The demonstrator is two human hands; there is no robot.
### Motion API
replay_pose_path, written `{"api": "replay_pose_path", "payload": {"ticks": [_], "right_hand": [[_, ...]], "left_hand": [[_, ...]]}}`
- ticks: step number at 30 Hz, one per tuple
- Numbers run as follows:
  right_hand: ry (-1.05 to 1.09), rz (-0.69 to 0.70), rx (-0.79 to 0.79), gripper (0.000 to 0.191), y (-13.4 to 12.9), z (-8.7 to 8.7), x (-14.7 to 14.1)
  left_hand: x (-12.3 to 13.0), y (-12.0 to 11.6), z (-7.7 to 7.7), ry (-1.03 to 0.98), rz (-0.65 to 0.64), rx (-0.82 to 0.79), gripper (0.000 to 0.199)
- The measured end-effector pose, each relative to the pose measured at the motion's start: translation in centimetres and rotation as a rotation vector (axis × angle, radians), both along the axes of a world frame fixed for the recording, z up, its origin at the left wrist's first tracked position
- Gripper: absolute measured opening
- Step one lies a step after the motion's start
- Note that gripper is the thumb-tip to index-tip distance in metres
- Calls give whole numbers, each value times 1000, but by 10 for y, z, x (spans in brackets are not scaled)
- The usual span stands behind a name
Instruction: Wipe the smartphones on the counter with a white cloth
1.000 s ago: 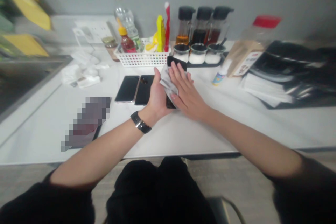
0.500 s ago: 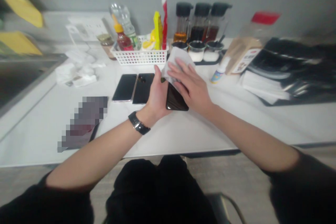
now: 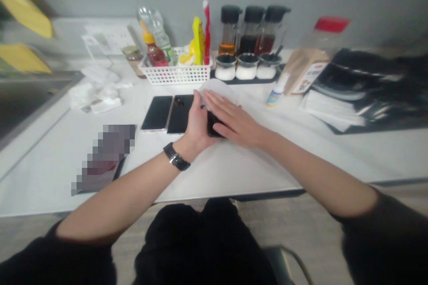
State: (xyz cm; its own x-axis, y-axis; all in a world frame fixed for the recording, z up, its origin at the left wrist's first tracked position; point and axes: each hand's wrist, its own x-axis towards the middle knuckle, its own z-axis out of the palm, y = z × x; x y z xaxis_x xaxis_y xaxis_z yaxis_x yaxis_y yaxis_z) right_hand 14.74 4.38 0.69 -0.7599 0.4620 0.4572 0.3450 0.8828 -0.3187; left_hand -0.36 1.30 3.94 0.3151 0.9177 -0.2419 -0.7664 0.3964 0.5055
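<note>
Head view: looking down at both hands over a white table (image 3: 234, 173)
Left hand (image 3: 198, 127): fingers curling upward, grasping a black phone (image 3: 213, 125) and bracing it
Right hand (image 3: 236, 122): fingers lying extended, pressing a white tissue (image 3: 219, 89) against the phone
Beyond left fingers: a dark phone (image 3: 156, 112) and a second dark phone (image 3: 180, 113) are lying flat, out of the way

A kitchen: a stainless steel sink (image 3: 26, 107) adjoins a white counter (image 3: 217, 176) holding sauce dispensers (image 3: 245, 31) and seasoning jars (image 3: 245, 67).

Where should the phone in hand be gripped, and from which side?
Grip the black phone by its long edges, probably from the near side: its lower end shows there, while the left hand covers one edge, the right hand and tissue the top.
</note>
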Motion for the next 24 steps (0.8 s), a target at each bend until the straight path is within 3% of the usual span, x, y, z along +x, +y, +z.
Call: {"api": "replay_pose_path", "payload": {"ticks": [2, 4, 8, 10, 15, 17, 20, 22, 24], "right_hand": [[-43, 111, 17, 88, -8, 3, -6], [-58, 129, 33, 94, -8, 7, -6], [1, -125, 32, 98, 4, 12, 4], [39, -184, 25, 105, 6, 13, 7], [22, 87, -25, 84, -9, 11, -4], [20, 121, -18, 75, -9, 12, -4], [52, -40, 6, 69, 3, 11, 5], [84, -161, 5, 77, 11, 10, 11], [85, -174, -11, 85, 12, 9, 12]], "left_hand": [[-5, 3, 0, 14, 67, 13, 78], [-6, 3, 1, 10, 63, 42, 81], [2, -4, 2, 9, -86, 34, 77], [6, -6, 1, 28, -119, -9, 72], [-4, 2, 0, 22, 38, 29, 69], [-7, 3, 1, 28, 58, 41, 73], [-3, -2, 3, 11, -42, 81, 73], [2, -6, 4, 7, -96, 72, 71], [3, -5, 4, 4, -96, 56, 73]]}}
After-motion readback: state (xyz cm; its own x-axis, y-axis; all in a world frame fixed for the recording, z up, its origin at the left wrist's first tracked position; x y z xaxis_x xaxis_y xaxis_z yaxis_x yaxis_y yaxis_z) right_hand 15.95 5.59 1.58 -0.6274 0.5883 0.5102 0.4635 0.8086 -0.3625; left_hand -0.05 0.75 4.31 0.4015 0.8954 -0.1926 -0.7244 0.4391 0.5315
